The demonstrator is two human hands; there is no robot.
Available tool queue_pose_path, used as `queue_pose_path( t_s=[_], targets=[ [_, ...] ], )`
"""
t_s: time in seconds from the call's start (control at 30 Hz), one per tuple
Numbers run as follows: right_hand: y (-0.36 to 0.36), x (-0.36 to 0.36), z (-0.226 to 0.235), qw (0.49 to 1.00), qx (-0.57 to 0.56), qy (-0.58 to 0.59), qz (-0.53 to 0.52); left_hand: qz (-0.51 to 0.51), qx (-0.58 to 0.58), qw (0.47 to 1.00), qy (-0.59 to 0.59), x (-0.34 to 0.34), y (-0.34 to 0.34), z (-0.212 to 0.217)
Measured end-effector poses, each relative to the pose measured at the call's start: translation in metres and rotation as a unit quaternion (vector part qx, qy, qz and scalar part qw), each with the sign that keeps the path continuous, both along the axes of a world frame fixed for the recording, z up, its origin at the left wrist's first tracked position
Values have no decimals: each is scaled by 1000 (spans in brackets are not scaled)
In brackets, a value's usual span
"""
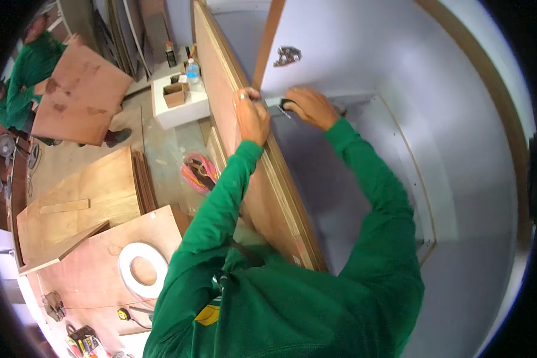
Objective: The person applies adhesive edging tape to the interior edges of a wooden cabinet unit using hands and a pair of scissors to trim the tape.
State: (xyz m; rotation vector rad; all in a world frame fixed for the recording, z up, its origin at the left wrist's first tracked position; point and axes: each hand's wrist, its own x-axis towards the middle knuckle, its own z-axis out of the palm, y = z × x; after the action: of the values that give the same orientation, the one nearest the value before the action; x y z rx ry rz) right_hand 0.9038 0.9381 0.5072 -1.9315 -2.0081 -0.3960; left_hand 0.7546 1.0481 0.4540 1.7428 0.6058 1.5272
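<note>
My left hand (253, 117), with a ring on one finger, is closed at the edge of a tall plywood panel (221, 89). Its fingertips sit by the lower end of a brown-edged divider (269, 42); whatever they hold is hidden. Just across from it, my right hand (312, 108) is closed around a small black-handled tool (286, 105). A thin shiny piece sticks out of the tool beside the pale shelf edge. Its exact kind I cannot make out. Both hands are at the opening of a cabinet with a grey-white lining (364, 42).
A crumpled shiny patch (287, 56) is on the lining. Left of the panel, a white box (182, 107) bears a water bottle (192, 70). Plywood sheets (83, 185), a white ring-shaped roll (143, 270) and a tape measure (123, 314) lie nearby. A co-worker carries a board (83, 89).
</note>
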Motion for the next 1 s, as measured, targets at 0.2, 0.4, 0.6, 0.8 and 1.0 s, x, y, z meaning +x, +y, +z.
queue_pose_path(
  t_s=[0.2, 0.4, 0.6, 0.8, 1.0],
  targets=[
    [-95, -43, 16, 883, 29, 452, -121, -145, 52, 988, 9, -68, -76, 41],
    [-137, -103, 22, 840, 177, 505, -86, -351, -62, 931, 80, -57, -130, 48],
    [-153, -72, 2, 800, 141, 578, -73, -338, -111, 931, 82, -29, -136, 46],
    [-141, 7, -2, 853, 111, 495, -123, -238, 97, 946, 196, -16, -96, 37],
    [-92, 21, 13, 778, 61, 613, -126, -100, 303, 844, 432, 2, -77, 13]
  ],
)
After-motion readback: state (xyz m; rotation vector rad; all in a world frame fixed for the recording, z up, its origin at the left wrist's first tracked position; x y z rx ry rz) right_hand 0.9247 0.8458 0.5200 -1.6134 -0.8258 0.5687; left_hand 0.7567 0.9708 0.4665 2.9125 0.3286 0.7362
